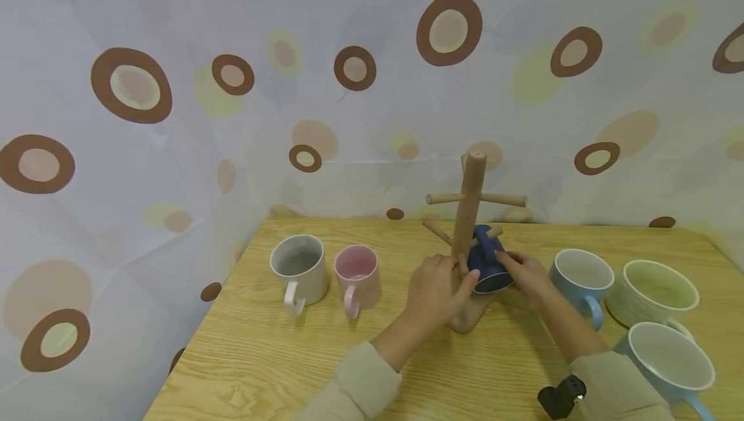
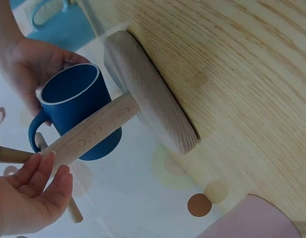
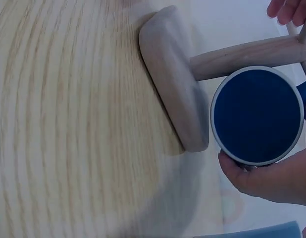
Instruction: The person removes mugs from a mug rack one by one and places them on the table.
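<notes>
A dark blue mug [image 1: 491, 269] hangs tilted beside the post of a wooden mug tree [image 1: 469, 208], its mouth facing the front. In the left wrist view, the mug's handle [image 2: 36, 130] lies at a short lower peg, which seems to pass through it. My right hand [image 1: 526, 276] grips the mug from its right side, the thumb near the rim in the right wrist view. With curled fingers, my left hand [image 1: 436, 288] holds the post low down, close to the pegs. The wooden base [image 2: 148, 94] stands on the table.
Left of the tree stand a white mug [image 1: 299, 269] and a pink mug [image 1: 357, 279]. A blue mug [image 1: 581, 279], a pale green mug [image 1: 651, 292] and another light blue mug [image 1: 665, 359] stand by the right forearm. A patterned sheet [image 1: 372, 117] hangs behind the table.
</notes>
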### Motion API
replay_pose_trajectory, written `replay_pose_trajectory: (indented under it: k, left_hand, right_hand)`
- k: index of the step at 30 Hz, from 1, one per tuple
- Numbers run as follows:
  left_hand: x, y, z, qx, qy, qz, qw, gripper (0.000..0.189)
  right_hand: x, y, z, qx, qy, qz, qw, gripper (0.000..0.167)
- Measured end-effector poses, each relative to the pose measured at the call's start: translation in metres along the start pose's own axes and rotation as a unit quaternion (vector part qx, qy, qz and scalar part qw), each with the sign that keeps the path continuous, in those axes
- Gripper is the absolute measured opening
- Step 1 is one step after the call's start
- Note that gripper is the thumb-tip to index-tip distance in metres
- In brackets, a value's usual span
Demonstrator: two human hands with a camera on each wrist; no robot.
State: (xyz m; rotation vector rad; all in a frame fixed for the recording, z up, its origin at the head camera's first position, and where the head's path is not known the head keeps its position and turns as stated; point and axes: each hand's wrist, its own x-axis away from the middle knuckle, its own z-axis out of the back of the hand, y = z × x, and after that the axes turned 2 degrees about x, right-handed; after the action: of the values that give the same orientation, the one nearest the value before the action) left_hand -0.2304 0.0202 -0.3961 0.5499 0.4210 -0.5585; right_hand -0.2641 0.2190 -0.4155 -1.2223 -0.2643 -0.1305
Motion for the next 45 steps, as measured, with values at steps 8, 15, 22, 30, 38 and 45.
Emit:
replay_pose_trajectory:
  k: [8,15,22,30,38,45]
  left_hand:
    - [0.000,0.000,0.001,0.004,-0.008,-0.002,1.0000,0.036]
    - [0.000,0.001,0.002,0.012,-0.023,0.009,0.9996,0.037]
    - [0.000,0.001,0.002,0.017,-0.025,0.009,0.9995,0.036]
    - [0.000,-0.001,-0.001,0.006,-0.015,0.001,0.9999,0.035]
    - [0.001,-0.004,-0.005,-0.011,-0.010,-0.003,0.9999,0.035]
    - [0.001,-0.004,-0.005,-0.015,-0.001,-0.019,0.9997,0.035]
  right_hand:
    - [-0.020,0.027,0.007,-0.110,-0.044,-0.013,0.9929,0.080]
    - [-0.044,0.053,0.014,-0.189,-0.084,-0.020,0.9781,0.084]
    - [-0.037,0.045,0.010,-0.251,-0.097,-0.043,0.9622,0.079]
    - [-0.017,0.027,-0.001,-0.249,-0.041,-0.055,0.9660,0.085]
    - [-0.027,0.035,-0.003,-0.264,0.003,-0.083,0.9610,0.085]
    - [0.005,0.006,-0.010,-0.248,0.022,-0.085,0.9647,0.080]
